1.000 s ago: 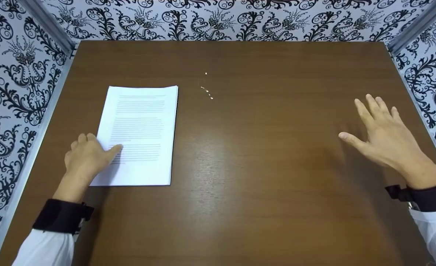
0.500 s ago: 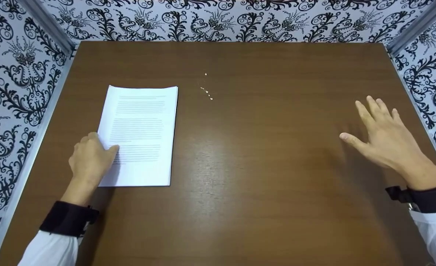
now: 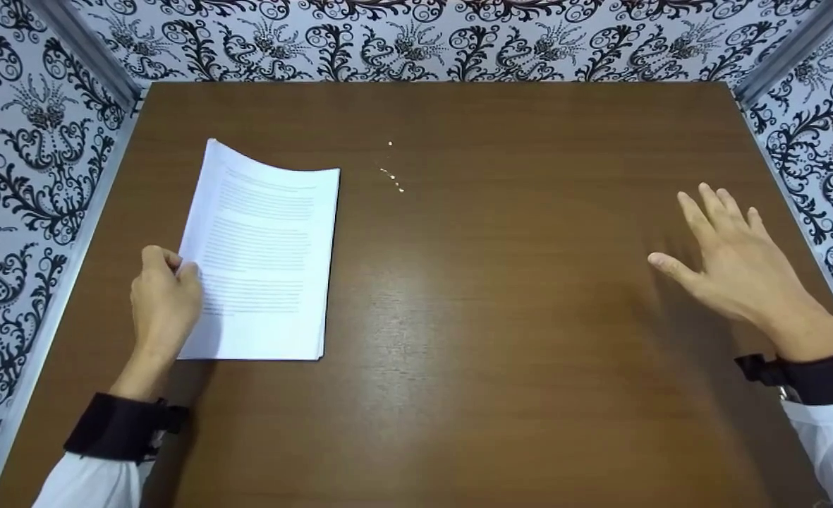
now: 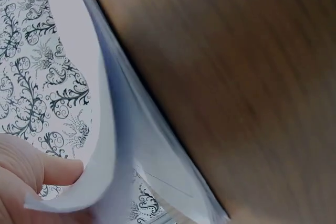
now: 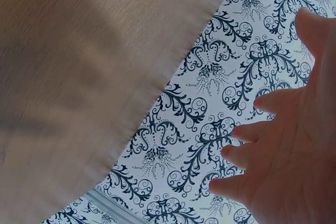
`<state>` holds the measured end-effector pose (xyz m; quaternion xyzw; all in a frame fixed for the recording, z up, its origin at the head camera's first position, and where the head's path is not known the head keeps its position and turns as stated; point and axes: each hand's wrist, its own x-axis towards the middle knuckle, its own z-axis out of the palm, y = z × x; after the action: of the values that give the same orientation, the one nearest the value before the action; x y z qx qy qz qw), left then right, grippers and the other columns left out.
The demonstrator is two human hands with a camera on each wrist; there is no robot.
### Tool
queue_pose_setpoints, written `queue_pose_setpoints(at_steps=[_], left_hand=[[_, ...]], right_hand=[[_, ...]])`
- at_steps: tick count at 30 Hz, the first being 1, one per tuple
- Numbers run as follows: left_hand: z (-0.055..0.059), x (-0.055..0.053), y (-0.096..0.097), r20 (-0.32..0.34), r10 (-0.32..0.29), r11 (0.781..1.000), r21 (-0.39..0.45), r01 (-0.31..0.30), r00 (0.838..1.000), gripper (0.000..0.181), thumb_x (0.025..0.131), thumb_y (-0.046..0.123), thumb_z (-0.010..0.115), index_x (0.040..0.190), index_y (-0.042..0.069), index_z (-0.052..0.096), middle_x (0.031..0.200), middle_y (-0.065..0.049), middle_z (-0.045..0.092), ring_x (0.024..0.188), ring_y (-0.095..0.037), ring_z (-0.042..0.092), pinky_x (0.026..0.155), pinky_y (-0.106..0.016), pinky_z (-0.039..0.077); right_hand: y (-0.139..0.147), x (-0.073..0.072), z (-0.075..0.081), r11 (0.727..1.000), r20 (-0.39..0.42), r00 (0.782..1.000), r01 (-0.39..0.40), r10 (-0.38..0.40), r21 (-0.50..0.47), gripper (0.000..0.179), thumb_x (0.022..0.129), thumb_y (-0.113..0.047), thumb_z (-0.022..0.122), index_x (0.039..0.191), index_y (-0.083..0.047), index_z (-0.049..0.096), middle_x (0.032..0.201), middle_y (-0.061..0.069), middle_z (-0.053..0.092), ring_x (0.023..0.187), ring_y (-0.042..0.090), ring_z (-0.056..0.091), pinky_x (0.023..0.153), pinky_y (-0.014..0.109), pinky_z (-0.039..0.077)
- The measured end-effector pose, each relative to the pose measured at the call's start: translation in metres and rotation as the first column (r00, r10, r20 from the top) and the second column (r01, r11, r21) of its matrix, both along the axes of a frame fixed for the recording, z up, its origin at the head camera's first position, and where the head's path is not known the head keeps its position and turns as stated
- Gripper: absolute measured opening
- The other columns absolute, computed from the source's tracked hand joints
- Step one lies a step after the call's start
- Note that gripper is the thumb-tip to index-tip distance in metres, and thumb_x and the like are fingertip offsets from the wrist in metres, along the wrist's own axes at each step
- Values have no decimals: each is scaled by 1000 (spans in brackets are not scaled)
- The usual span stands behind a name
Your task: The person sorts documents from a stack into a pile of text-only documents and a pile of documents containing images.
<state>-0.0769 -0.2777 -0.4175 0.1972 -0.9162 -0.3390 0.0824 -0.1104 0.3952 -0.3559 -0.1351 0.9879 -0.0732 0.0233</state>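
Observation:
On the left half of the brown table [image 3: 501, 303] lies a stack of printed paper sheets [image 3: 261, 247]. My left hand [image 3: 166, 303] pinches the stack's left edge between thumb and fingers. That side is lifted, and the far left corner curls up. In the left wrist view the held paper [image 4: 102, 145] bends upward beside the thumb [image 4: 63, 171], and more sheets lie under it. At the right of the table my right hand [image 3: 733, 261] is spread with straight fingers and holds nothing. The right wrist view also shows its extended fingers [image 5: 247, 156].
Several tiny white specks [image 3: 395, 180] show on the tabletop right of the stack's far end. Black-and-white patterned wall panels [image 3: 416, 42] border the table at the back and both sides, with grey metal strips [image 3: 92, 56] at the corners.
My left thumb has moved from the top of the page to the left edge, and that edge has risen and curled. The right hand stays in place.

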Motion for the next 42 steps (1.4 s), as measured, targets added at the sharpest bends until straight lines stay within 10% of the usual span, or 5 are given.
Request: queue_pose_setpoints(at_steps=[10,26,30,37,42], left_hand=[[19,1,17,-180,-58,952,287,109,982,49,100,-10,50,149,-7,46,119,-23,63,98,-20,58,80,-25,46],[69,1,123,-631,-139,573,577,582,763,52,91,-24,49,139,-4,54,104,-18,64,81,-18,63,65,-24,55],[78,4,146,-705,-188,516,521,679,684,51,91,-23,50,139,-8,52,103,-19,65,83,-22,67,68,-29,59],[86,12,176,-836,-204,409,400,820,510,43,95,-16,60,136,-18,46,111,-21,68,98,-29,69,80,-35,60],[79,13,189,-826,-198,387,429,816,528,37,98,-10,62,131,-18,48,108,-18,68,93,-26,68,78,-32,58]], right_hand=[[-13,2,-1,998,5,1000,-15,15,-59,90,106,-50,56,165,3,13,169,32,9,157,48,7,124,63,0],[-137,13,-32,876,147,976,-75,163,-476,73,108,-38,59,164,-3,28,168,20,30,155,38,26,125,56,19],[-164,17,-44,702,253,926,-17,279,-712,69,108,-25,59,161,6,27,161,27,38,149,43,37,122,56,28],[-193,25,-45,259,362,787,264,499,-929,99,101,-49,67,161,10,14,148,28,51,132,32,58,108,46,49],[-205,30,-39,18,243,904,253,351,-967,83,93,-30,82,149,12,40,127,15,71,109,25,72,93,39,59]])
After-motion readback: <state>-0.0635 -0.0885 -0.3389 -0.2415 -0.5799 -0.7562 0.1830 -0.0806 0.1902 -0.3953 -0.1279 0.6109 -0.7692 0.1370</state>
